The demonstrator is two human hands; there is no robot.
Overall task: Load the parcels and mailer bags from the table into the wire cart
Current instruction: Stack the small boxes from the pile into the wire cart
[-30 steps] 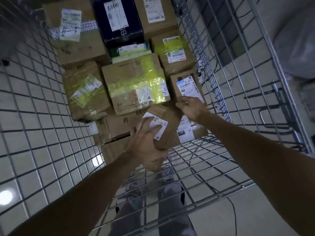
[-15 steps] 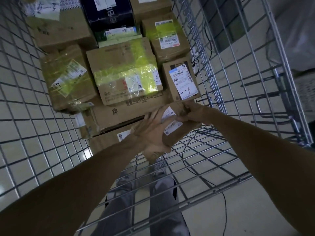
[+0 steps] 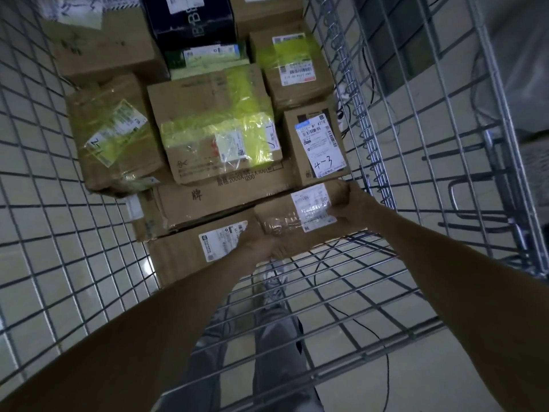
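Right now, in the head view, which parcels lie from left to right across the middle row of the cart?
Box with a tilted label under yellow tape → wide box wrapped in yellow tape → small box marked 4-3 → cart's right wire wall.

Looks like a parcel depot or courier sorting room, not a home. Wire-mesh roll cart (image 3: pixel 353 99) stacked with taped cardboard parcels (image 3: pixel 208 102). Nearly all carry printed shipping labels with barcodes, and one label (image 3: pixel 320 147) has "4-3" handwritten on it, looks like a sorting code. Yellow tape (image 3: pixel 237 126) wraps several. Pale tiled floor (image 3: pixel 44 233) shows through the mesh, with loose black cables (image 3: pixel 386 361) across it. Dim, utilitarian lighting.
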